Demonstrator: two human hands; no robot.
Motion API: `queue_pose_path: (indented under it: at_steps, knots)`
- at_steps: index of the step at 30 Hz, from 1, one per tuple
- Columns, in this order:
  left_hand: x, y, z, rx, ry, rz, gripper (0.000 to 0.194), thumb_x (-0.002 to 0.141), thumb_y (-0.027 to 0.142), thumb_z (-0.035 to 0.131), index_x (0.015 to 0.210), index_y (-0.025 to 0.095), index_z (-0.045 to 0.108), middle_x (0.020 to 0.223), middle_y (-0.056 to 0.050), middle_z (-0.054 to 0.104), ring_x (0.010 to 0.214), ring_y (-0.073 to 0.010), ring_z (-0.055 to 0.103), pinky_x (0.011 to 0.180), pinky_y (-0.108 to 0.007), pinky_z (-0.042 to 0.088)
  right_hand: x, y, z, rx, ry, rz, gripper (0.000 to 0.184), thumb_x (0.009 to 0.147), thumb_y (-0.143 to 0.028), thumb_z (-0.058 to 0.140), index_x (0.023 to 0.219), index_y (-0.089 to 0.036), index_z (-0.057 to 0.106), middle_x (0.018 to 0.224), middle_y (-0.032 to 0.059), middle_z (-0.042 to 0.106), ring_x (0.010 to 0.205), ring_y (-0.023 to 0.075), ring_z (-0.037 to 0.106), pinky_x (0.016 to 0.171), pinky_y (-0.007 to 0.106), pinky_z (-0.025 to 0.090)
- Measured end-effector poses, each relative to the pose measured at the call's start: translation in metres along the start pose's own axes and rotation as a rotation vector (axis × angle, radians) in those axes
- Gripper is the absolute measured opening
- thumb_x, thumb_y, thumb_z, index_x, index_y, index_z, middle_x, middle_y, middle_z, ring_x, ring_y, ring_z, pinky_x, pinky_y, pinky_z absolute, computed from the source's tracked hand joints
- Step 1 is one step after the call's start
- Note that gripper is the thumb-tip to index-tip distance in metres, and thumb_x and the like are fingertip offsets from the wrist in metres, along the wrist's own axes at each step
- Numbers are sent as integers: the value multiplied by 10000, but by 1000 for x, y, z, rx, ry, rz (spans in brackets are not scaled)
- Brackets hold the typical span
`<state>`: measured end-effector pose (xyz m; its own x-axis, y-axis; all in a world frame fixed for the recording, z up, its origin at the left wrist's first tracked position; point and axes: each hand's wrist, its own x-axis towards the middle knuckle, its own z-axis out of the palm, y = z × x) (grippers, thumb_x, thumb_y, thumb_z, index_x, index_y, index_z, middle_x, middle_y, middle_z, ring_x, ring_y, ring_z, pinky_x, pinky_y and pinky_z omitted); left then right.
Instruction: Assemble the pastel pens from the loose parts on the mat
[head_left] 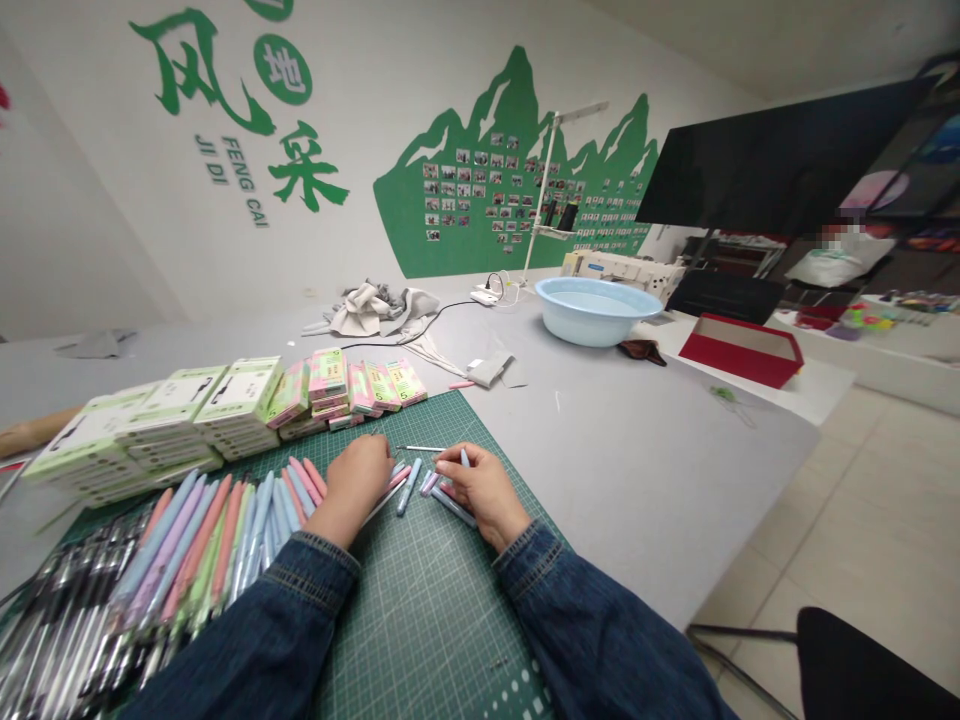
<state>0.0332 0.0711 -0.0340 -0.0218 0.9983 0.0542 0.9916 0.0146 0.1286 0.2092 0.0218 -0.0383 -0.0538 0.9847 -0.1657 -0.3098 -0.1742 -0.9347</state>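
My right hand (pixel 484 492) is closed, with a light-blue pen part (pixel 465 458) pinched between thumb and fingers. Below it lie pink and dark-blue pen pieces (pixel 454 509). My left hand (pixel 355 488) is curled over the green cutting mat (pixel 420 610); its fingertips are hidden, and I cannot make out what they grip. Beside it are a pink pen part (pixel 397 479) and pale slim rods. A blue pen barrel (pixel 409 487) rests on the mat between the hands. Just beyond them is a thin pen refill (pixel 424 449).
Many coloured pen barrels (pixel 191 545) and clear pens (pixel 56 620) are piled at left. Behind them stand stacked white-green boxes (pixel 169 410) and small pink-green boxes (pixel 327 375). Farther back are cloths (pixel 375 310), a blue basin (pixel 596 318) and a red box (pixel 739 352).
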Motion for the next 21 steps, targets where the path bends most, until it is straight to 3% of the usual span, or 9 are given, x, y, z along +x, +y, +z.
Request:
queue_pose_path:
  at_steps: [4, 15, 21]
  knots:
    - [0, 2, -1, 18, 0, -47, 222, 751, 242, 482, 791, 165, 686, 888, -145, 697, 823, -259, 648, 630, -298, 436, 0, 0, -1, -12, -7, -15, 149, 627, -242, 719, 732, -168, 644, 527, -87, 456, 411, 28, 342, 544, 226, 417]
    - [3, -6, 4, 7, 11, -38, 214, 762, 318, 499, 787, 203, 678, 896, -104, 702, 858, -249, 641, 651, -289, 448, -1, -1, -1, 21, -7, 0, 155, 627, -249, 721, 734, -174, 639, 481, -105, 404, 391, 24, 306, 549, 231, 429]
    - [5, -2, 3, 27, -22, -79, 238, 759, 251, 477, 810, 162, 691, 909, -153, 699, 841, -268, 658, 635, -297, 449, 0, 0, -2, 29, -25, -8, 172, 624, -254, 726, 754, -163, 658, 530, -75, 487, 389, 21, 305, 492, 213, 395]
